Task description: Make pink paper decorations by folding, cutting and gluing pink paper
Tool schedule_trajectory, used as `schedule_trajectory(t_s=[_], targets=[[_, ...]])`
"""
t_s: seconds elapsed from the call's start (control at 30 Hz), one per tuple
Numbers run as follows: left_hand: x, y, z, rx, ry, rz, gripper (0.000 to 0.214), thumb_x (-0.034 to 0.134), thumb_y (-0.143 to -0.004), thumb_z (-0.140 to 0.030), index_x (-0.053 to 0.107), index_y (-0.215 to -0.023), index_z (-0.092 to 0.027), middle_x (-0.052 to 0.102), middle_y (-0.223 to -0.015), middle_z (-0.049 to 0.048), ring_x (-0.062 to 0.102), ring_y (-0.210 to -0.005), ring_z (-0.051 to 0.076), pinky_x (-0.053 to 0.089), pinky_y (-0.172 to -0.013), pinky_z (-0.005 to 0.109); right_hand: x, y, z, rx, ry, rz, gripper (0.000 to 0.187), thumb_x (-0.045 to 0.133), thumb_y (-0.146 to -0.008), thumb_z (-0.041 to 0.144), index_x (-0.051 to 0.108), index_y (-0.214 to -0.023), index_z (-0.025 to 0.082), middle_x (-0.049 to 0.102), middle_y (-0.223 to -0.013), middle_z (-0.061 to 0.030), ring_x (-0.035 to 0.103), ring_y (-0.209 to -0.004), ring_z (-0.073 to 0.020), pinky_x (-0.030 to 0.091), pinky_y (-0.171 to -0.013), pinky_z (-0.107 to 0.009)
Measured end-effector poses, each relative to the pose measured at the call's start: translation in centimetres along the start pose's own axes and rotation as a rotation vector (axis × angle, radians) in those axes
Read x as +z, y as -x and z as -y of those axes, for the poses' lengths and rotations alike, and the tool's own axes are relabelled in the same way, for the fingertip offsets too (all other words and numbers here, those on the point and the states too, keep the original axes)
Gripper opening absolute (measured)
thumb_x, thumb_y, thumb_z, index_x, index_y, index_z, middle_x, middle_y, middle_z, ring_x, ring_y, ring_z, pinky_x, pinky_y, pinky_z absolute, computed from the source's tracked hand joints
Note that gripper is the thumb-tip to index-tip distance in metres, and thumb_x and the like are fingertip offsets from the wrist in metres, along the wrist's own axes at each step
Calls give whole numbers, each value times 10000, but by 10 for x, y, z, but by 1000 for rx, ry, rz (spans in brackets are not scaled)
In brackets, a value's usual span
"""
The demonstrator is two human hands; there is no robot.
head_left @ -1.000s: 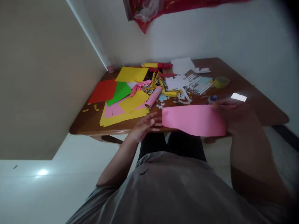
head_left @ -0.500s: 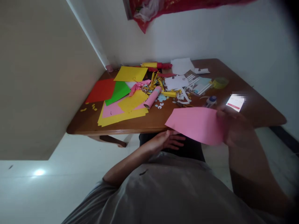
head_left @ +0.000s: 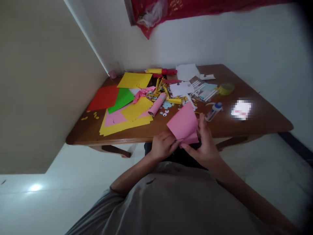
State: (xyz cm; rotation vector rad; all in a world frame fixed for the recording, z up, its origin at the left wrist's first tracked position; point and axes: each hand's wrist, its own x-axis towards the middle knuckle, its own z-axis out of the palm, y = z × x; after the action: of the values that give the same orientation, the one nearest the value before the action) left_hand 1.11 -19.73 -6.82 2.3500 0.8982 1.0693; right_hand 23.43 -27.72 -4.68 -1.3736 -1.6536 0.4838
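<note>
A sheet of pink paper is bent over on itself between my hands, above the near edge of the table. My left hand grips its lower left edge, fingers closed on it. On the other side, my right hand has its thumb at the lower edge and its fingers raised along the right side, holding the sheet. Just beyond my right fingers a glue bottle with a blue cap lies on the table. A pink paper-covered tube and several googly eyes are left of the sheet.
On the wooden table lie red paper, green paper and yellow sheets at the left. Paper scraps, white sheets and a tape roll are farther back. A lit phone lies at the right.
The pink sheet has moved left and is now bent over. My left hand, open before, has closed on its edge. My right hand has come in from the right with it.
</note>
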Motion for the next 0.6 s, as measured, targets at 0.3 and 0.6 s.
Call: schedule_trajectory(t_s=[0.3,0.6], targets=[[-5,-6,-9,174,-73,46,471,591,-1112,-563,728,-810,-228,691,-713,58,675,-726,207,481,-711,340,29,-6,7,124,-397,12,811,837,-941,499,546,-1671,297,670,-1595,-135,612,-1517,-353,506,-1281,-544],[12,-12,-18,128,-48,-63,289,774,-1005,-472,613,-968,-235,739,-953,58,679,-928,251,497,-875,403,45,-8,0,684,-992,-126,384,963,-762,576,764,-807,251,727,-756,-1,587,-618,-153,530,-604,-292]])
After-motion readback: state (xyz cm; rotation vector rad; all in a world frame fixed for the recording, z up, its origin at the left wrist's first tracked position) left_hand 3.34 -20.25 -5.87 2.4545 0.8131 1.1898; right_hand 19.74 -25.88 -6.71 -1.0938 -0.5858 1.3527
